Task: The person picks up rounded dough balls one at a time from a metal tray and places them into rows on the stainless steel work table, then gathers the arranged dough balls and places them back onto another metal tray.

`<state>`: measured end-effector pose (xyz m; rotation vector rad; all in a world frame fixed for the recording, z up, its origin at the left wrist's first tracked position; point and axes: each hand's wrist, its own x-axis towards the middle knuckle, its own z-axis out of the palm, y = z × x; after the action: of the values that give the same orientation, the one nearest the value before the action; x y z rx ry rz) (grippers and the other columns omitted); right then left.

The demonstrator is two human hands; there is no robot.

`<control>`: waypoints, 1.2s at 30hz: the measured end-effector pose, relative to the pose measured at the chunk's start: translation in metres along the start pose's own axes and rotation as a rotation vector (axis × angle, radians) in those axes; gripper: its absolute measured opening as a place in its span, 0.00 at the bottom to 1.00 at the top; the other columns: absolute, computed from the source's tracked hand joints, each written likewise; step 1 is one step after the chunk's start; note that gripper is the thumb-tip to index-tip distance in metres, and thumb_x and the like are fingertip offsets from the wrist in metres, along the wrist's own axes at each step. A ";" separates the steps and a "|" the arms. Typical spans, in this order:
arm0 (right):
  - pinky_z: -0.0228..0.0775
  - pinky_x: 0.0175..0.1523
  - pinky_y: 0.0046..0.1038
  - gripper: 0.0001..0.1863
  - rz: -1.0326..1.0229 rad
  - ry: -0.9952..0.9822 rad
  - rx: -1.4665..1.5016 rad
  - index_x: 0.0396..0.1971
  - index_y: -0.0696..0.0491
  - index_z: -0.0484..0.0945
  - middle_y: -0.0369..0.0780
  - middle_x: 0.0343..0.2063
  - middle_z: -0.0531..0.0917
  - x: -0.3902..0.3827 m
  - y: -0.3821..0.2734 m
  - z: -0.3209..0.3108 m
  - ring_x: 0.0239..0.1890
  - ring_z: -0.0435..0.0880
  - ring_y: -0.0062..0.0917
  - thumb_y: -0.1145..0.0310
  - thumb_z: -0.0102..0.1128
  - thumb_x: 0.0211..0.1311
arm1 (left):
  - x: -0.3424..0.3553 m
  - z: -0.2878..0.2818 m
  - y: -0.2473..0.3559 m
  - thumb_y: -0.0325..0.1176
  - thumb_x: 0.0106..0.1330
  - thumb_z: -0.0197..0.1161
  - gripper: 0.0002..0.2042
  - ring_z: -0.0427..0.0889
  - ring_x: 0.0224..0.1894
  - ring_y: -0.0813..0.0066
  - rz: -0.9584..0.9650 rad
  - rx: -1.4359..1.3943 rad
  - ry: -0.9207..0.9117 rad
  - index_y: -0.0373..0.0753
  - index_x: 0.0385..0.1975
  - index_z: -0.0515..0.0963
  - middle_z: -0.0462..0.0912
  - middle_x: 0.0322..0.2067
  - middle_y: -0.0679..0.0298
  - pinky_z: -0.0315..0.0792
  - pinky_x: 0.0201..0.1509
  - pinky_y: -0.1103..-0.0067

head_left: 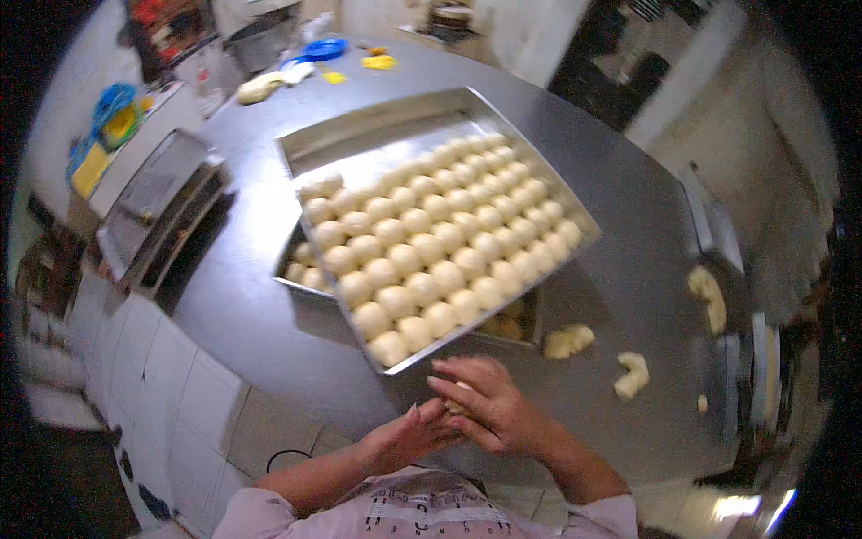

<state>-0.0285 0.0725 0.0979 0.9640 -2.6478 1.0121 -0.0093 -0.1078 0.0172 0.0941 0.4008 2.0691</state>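
My left hand (409, 438) lies low in front of the tray, its palm turned up under a small piece of dough (461, 398). Over it is my right hand (496, 406), fingers curved with small gaps, so the dough is pressed between the two palms and mostly hidden. Just beyond my hands, a metal tray (359, 135) sits at an angle, filled with rows of round dough balls (413, 251); its far end shows bare metal. This tray rests across a second tray (310, 289) that also holds dough balls.
Loose dough lumps (569, 341) and a curved dough strip (632, 375) lie on the metal table (628, 269) to the right. Another strip (709, 298) is near the right edge. Stacked trays (162, 202) stand at the left. A blue ring-shaped item (323, 49) lies at the back.
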 end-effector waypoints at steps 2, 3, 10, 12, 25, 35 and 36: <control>0.64 0.53 0.36 0.15 0.489 0.106 0.356 0.44 0.55 0.73 0.45 0.45 0.75 -0.086 0.011 0.005 0.46 0.75 0.38 0.69 0.53 0.57 | 0.030 0.014 -0.013 0.49 0.68 0.42 0.30 0.62 0.61 0.67 -0.188 0.133 -0.063 0.41 0.65 0.46 0.57 0.62 0.58 0.53 0.65 0.71; 0.64 0.54 0.36 0.15 0.691 0.250 0.465 0.46 0.54 0.72 0.45 0.46 0.75 -0.130 0.015 0.007 0.48 0.74 0.38 0.69 0.52 0.58 | 0.045 0.020 -0.018 0.49 0.69 0.42 0.29 0.63 0.60 0.67 -0.310 0.338 -0.047 0.41 0.65 0.48 0.59 0.61 0.60 0.54 0.64 0.72; 0.49 0.63 0.38 0.24 1.284 0.390 -0.770 0.56 0.51 0.66 0.47 0.56 0.67 -0.373 0.054 -0.036 0.60 0.61 0.40 0.62 0.52 0.59 | 0.161 0.001 -0.081 0.33 0.59 0.57 0.23 0.71 0.50 0.54 0.368 1.816 0.051 0.37 0.55 0.65 0.69 0.49 0.49 0.63 0.55 0.66; 0.46 0.63 0.41 0.23 1.371 0.447 -0.932 0.53 0.55 0.67 0.47 0.53 0.68 -0.360 0.089 -0.052 0.59 0.61 0.40 0.63 0.54 0.58 | 0.198 0.004 -0.096 0.30 0.56 0.59 0.25 0.67 0.50 0.47 0.614 2.012 0.346 0.37 0.55 0.63 0.65 0.51 0.49 0.61 0.56 0.63; 0.66 0.44 0.34 0.10 1.534 0.853 -0.540 0.29 0.56 0.73 0.42 0.32 0.77 -0.378 0.140 -0.083 0.39 0.75 0.35 0.68 0.61 0.49 | 0.263 -0.006 -0.090 0.26 0.51 0.61 0.13 0.71 0.41 0.47 0.391 2.154 0.417 0.39 0.39 0.72 0.74 0.36 0.50 0.63 0.51 0.61; 0.63 0.45 0.41 0.12 1.359 0.829 -0.611 0.29 0.55 0.74 0.47 0.32 0.76 -0.418 0.147 -0.096 0.39 0.72 0.42 0.65 0.62 0.46 | 0.177 0.034 -0.093 0.24 0.51 0.56 0.10 0.70 0.33 0.75 0.161 1.584 0.243 0.35 0.34 0.73 0.73 0.28 0.65 0.63 0.44 0.83; 0.63 0.44 0.41 0.11 1.289 0.775 -0.587 0.29 0.55 0.74 0.47 0.32 0.75 -0.397 0.141 -0.088 0.38 0.72 0.41 0.66 0.62 0.46 | 0.173 0.042 -0.096 0.24 0.52 0.56 0.09 0.70 0.33 0.76 0.078 1.602 0.285 0.35 0.34 0.73 0.73 0.28 0.66 0.63 0.42 0.83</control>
<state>0.1880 0.4142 -0.0499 -1.1532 -2.3404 0.4241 -0.0086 0.0944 0.0094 0.7495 2.1263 1.3260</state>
